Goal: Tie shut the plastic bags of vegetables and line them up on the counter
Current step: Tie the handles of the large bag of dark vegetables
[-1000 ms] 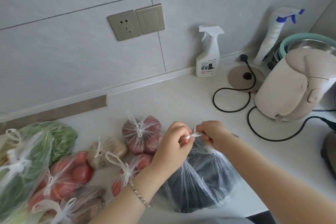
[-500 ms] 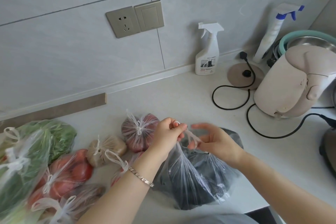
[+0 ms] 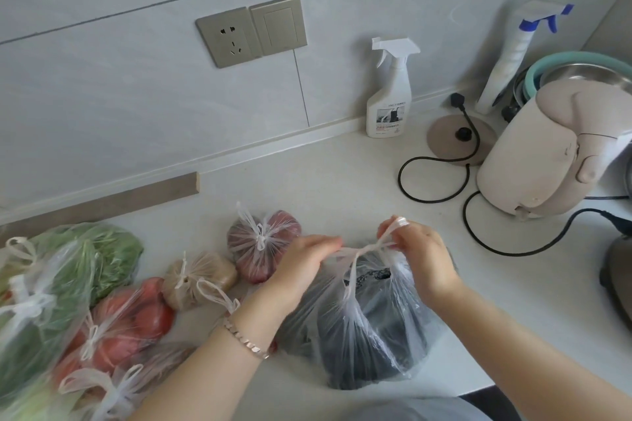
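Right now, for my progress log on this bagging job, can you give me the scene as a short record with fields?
Being tied: dark bag, handles crossed, knot not yet tight
Left hand: grips one handle
Right hand: pinches the other handle
Already tied: red-purple produce bag, brown produce bag, tomato bag, greens bag
Also on counter: kettle, spray bottle
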Demonstrator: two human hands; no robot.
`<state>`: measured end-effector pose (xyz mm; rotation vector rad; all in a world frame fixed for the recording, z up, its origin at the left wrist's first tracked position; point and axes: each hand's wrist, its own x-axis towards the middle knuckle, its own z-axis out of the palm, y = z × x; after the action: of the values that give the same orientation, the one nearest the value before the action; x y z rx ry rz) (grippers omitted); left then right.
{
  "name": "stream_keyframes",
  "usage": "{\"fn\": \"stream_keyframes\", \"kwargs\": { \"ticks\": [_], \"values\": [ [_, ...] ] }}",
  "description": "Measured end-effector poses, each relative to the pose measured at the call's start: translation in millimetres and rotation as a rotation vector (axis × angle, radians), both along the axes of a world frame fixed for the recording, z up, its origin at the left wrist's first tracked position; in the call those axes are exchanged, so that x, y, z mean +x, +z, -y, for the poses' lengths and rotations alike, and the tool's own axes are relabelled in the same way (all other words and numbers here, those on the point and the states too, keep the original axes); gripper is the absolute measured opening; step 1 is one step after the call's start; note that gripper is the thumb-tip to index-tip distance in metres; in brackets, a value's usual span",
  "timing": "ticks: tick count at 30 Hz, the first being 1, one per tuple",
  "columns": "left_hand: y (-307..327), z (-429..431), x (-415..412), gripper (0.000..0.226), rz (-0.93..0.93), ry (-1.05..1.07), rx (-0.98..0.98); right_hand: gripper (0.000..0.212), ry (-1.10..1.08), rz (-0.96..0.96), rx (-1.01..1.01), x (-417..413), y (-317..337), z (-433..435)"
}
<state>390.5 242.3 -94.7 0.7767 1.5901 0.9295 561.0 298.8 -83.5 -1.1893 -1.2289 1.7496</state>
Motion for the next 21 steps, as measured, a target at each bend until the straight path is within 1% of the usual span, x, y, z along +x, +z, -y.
{"fn": "stream_keyframes", "kwargs": {
  "ticks": [2,4,5,7,8,9,10,11,12,13,14,15,17,18,19,21],
  "values": [
    [-12,9,-23,0.028,-0.308,-0.046,0.003,0.042,-0.124,0.050,-0.219,14,-15,-4],
    [-28,21,-48,0.040,-0.556,-0.161,-0.073,0.043,-0.241,0.088,-0.459,33,-35,-5],
    [-36,27,-57,0.044,-0.641,-0.226,-0.138,0.040,-0.292,0.119,-0.545,41,-44,-4],
    [-50,36,-56,0.051,-0.789,-0.290,-0.253,0.037,-0.369,0.208,-0.604,51,-58,-2],
    [-55,38,-50,0.054,-0.839,-0.270,-0.270,0.037,-0.400,0.257,-0.594,53,-63,0],
    [-60,38,-42,0.054,-0.852,-0.198,-0.250,0.036,-0.418,0.321,-0.549,53,-65,1],
    [-63,38,-34,0.050,-0.826,-0.086,-0.205,0.036,-0.425,0.401,-0.452,50,-67,3],
    [-65,38,-26,0.041,-0.772,0.034,-0.117,0.036,-0.423,0.486,-0.305,46,-66,5],
    [-64,39,-17,0.028,-0.709,0.128,-0.008,0.036,-0.389,0.550,-0.120,41,-66,9],
    [-63,41,-9,0.013,-0.660,0.149,0.091,0.035,-0.309,0.580,0.077,36,-67,14],
    [-61,42,0,0.019,-0.647,0.096,0.160,0.036,-0.187,0.621,0.269,31,-67,21],
    [-61,43,9,0.031,-0.653,-0.014,0.219,0.041,-0.036,0.687,0.450,27,-70,26],
    [-70,44,25,0.049,-0.736,-0.267,0.303,0.051,0.266,0.857,0.758,23,-84,31],
    [-76,43,30,0.055,-0.782,-0.360,0.324,0.053,0.404,0.939,0.837,22,-91,32],
    [-83,43,34,0.059,-0.833,-0.433,0.331,0.054,0.507,1.012,0.870,20,-96,32],
    [-97,41,34,0.060,-0.929,-0.556,0.316,0.054,0.606,1.138,0.898,22,-103,28]
  ]
}}
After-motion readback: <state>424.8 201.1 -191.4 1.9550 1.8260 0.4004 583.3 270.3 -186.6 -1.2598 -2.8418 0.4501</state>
